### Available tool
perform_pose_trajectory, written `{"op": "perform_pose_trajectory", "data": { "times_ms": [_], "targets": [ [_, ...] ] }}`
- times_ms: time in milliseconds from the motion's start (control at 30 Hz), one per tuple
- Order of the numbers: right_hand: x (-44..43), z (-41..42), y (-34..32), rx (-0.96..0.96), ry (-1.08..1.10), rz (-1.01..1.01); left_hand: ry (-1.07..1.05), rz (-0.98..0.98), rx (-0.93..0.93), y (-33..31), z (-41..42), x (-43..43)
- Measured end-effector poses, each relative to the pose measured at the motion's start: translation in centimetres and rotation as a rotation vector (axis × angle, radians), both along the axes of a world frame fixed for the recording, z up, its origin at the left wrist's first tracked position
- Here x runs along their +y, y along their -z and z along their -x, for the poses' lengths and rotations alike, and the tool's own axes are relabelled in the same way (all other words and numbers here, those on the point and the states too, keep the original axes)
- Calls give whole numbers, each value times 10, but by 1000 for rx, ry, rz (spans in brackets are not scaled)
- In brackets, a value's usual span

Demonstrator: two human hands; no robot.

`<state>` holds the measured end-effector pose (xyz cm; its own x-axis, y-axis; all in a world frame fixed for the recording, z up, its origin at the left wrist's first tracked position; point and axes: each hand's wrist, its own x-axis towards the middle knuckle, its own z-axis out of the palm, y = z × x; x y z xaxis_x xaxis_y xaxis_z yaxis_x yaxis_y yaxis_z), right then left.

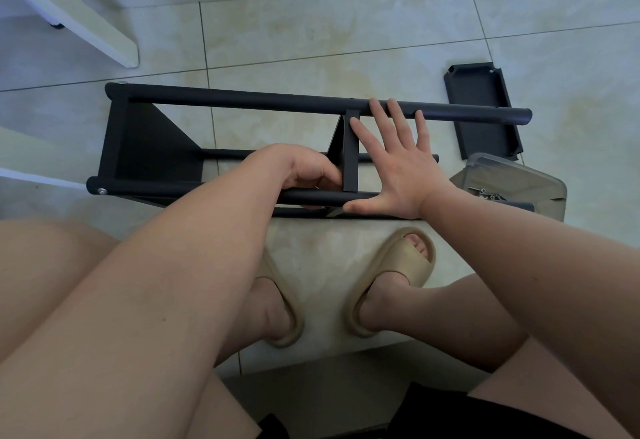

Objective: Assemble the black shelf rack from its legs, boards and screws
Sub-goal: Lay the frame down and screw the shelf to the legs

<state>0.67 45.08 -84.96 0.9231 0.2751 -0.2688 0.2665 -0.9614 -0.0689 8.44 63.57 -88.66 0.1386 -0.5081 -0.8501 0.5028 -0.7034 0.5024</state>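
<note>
On the tiled floor (311,40), the black rack (145,147) lay on its side, half built.
Right hand (391,165) was spread flat, bracing the middle board (350,154) between far leg (242,99) and near leg (156,190). Left hand (308,172) curled at the joint, its hold hidden. If the brace slipped, the board could tilt and its screw go in crooked.
</note>
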Motion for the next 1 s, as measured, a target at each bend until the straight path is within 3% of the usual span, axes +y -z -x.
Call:
{"op": "perform_pose_trajectory", "data": {
  "times_ms": [767, 1000],
  "targets": [
    [-2, 0, 3, -18, 1, -17, -99, 51, 104, 5, -1, 1],
    [-1, 0, 2, -14, 1, -14, -24, 16, 67, 2, 1, -1]
  ]
}}
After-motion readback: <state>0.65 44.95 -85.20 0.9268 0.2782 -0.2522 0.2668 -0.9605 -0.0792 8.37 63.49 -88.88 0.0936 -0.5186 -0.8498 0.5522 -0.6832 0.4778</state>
